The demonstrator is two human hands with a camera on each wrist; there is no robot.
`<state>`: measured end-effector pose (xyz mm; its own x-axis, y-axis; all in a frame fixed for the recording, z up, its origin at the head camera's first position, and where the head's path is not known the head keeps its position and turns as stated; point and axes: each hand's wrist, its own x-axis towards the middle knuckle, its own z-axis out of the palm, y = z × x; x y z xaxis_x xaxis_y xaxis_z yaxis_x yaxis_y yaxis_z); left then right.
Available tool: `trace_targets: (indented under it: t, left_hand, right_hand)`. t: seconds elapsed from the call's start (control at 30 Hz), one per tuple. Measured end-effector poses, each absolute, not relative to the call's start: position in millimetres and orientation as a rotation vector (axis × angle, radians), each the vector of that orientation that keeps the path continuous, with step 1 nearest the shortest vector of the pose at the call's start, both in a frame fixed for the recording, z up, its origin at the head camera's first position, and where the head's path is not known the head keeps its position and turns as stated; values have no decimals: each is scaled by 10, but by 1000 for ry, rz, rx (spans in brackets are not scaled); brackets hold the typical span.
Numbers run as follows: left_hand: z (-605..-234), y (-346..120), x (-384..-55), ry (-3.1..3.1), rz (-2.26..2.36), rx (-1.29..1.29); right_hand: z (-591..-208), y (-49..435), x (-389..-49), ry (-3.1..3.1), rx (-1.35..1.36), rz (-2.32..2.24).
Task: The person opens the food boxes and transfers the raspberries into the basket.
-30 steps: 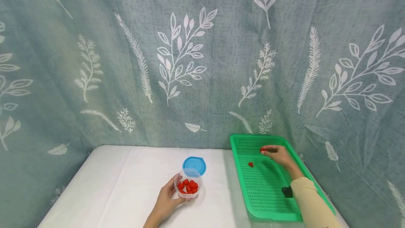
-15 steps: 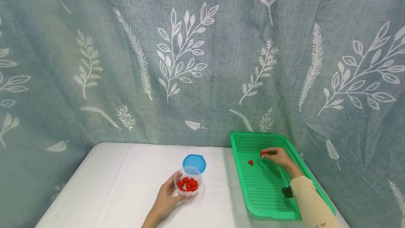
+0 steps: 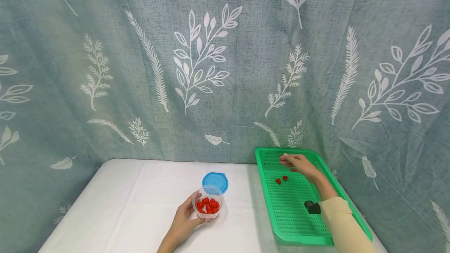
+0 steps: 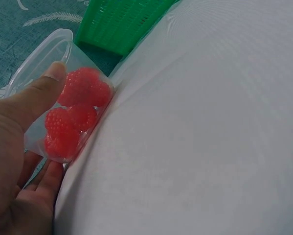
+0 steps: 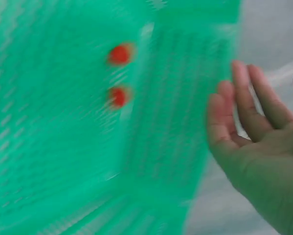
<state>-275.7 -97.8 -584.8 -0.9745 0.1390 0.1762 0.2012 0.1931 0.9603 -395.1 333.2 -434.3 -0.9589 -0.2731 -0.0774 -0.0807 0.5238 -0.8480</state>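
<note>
My left hand [image 3: 184, 218] grips a clear plastic tub [image 3: 197, 211] from its left side, thumb on the near wall and fingers round the back. Inside the tub lie several red raspberries [image 4: 87, 88]. Over the green basket [image 3: 272, 214], my right hand [image 3: 304, 167] hovers with nothing in it, its fingers loosely bent and apart from the thumb. Below that hand, two raspberries sit on the basket floor: one raspberry [image 3: 278, 181] to the left and another raspberry [image 3: 285, 178] close beside it. The right wrist view is blurred.
A round blue lid [image 3: 215, 180] lies flat just behind the tub. White cloth covers the table [image 3: 140, 202]. A patterned grey-green curtain [image 3: 239, 89] hangs along the back and both sides. On the right wrist sits a small black device [image 3: 311, 207].
My right hand has let go of a raspberry, which now lies on the basket floor beside the other one. It has risen and shifted left. My left hand still holds the tub.
</note>
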Motion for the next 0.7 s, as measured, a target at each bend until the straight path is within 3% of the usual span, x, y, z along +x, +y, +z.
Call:
trace_targets:
  t: [0.37, 0.7]
  left_hand:
    - [-5833, -973, -2745, -2368, -1946, -329]
    - [-5810, -978, -2746, -2331, -2025, -340]
  right_hand:
    - [-3769, 2561, -3374, 2486, -543, -1452]
    - [-3830, 1931, -2787, 2515, -726, -1590]
